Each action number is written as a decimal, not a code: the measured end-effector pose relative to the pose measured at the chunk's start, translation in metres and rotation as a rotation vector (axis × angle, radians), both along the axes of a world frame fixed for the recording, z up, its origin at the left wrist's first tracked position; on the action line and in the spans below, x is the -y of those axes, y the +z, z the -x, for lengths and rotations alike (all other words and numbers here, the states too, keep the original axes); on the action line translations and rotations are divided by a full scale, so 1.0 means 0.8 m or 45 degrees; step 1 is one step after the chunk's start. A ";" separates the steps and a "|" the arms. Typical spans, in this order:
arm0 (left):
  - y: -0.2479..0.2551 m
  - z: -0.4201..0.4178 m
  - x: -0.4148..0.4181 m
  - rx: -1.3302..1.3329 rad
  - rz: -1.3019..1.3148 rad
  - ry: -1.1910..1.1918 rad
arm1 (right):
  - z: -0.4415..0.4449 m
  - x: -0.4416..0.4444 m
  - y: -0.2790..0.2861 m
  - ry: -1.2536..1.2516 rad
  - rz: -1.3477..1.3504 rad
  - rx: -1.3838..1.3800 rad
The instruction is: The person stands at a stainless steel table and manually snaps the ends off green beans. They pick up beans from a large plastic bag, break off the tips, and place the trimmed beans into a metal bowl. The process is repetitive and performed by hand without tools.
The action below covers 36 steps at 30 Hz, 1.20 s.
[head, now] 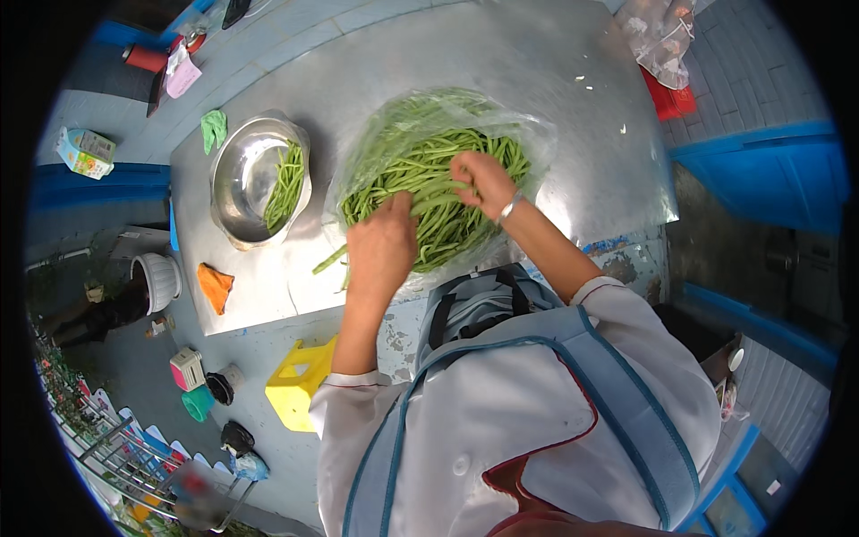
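A large heap of long green beans [436,235] lies in an opened clear plastic bag [537,134] on a metal table. My left hand [384,238] is closed around several beans at the heap's left side, and bean ends stick out to the left beneath it. Over the middle of the heap, my right hand [484,180], with a bracelet at the wrist, pinches the other end of beans that stretch between both hands. To the left stands a steel basin [248,168] with a small bundle of green beans [285,191] along its right side.
The metal table [604,74] carries an orange cloth [215,287], a green cloth [214,131] and small pale scraps. A yellow plastic stool [295,389] stands on the floor by its near edge. A red container [671,97] is at the far right.
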<state>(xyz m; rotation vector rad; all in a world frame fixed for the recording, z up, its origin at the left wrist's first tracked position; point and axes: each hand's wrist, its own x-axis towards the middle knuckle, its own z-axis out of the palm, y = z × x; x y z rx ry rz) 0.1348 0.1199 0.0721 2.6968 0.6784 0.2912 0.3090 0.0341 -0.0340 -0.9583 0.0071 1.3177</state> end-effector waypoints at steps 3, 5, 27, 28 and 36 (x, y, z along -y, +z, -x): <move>0.006 0.001 -0.007 0.463 0.754 0.363 | -0.031 -0.004 -0.026 -0.348 -0.073 -0.335; 0.017 0.012 -0.046 0.791 1.277 0.619 | -0.021 0.007 -0.029 0.032 -0.236 -0.253; -0.009 0.005 -0.058 1.459 1.601 0.684 | 0.071 0.006 -0.014 0.451 -0.206 -0.409; -0.014 0.008 -0.063 1.438 1.613 0.700 | 0.075 0.012 -0.003 0.562 -0.233 -0.442; -0.039 0.027 -0.075 1.387 1.300 0.950 | 0.094 0.013 0.042 0.938 -0.252 0.049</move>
